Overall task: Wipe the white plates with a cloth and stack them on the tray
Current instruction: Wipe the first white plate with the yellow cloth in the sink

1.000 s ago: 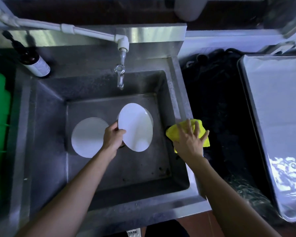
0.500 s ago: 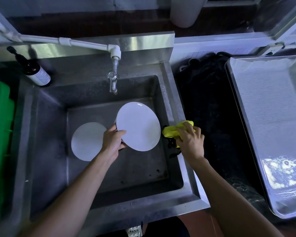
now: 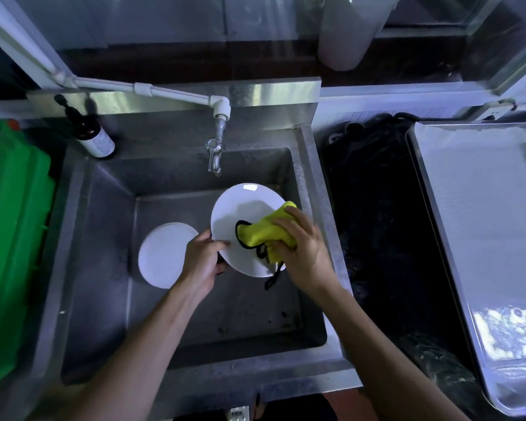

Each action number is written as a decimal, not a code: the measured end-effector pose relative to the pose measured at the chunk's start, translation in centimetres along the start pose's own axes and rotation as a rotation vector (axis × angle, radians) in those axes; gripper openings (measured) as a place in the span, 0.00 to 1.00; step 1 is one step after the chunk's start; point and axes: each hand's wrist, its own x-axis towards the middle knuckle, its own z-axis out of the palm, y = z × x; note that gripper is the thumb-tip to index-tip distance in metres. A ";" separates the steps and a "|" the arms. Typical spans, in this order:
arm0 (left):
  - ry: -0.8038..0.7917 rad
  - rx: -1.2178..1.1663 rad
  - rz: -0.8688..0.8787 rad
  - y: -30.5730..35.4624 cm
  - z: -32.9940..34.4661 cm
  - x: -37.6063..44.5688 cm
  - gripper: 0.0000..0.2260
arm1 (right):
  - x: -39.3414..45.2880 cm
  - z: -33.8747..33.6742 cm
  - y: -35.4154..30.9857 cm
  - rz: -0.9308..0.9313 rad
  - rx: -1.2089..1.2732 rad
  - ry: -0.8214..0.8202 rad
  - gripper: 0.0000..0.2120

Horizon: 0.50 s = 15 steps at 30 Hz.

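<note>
Over the sink's (image 3: 82, 268) right half, left hand (image 3: 201, 262) pinches the rigid, likely slippery, breakable white plate (image 3: 243, 214) by its rim while right hand (image 3: 301, 250) clutches the soft yellow cloth (image 3: 261, 233) against it.

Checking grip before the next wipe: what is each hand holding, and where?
The left hand pinches the white plate at its near-left rim. The right hand grips the bunched yellow cloth against the plate's face.

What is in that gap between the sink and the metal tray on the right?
In the head view, a dark heap, seemingly black bags or netting, fills the stretch between the sink and the tray.
</note>
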 end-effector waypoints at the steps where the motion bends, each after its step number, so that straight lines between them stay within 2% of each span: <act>1: -0.009 -0.008 0.009 0.1 0.0 -0.3 0.18 | -0.1 0.5 -0.5 0.001 -0.019 -0.054 0.24; 3: -0.009 -0.019 0.030 0.2 -0.2 -0.7 0.20 | -0.4 1.4 -1.0 -0.026 -0.105 -0.145 0.24; 7: -0.016 -0.065 0.049 0.3 -1.1 -1.3 0.17 | -0.7 1.7 -0.8 -0.097 -0.268 -0.237 0.27; 11: -0.070 -0.096 0.069 0.6 -1.6 -1.9 0.15 | -0.1 1.3 -0.5 -0.229 -0.416 -0.247 0.25; 15: -0.150 -0.113 0.103 1.0 -1.3 -2.5 0.19 | 0.3 1.7 -0.8 -0.243 -0.524 -0.206 0.24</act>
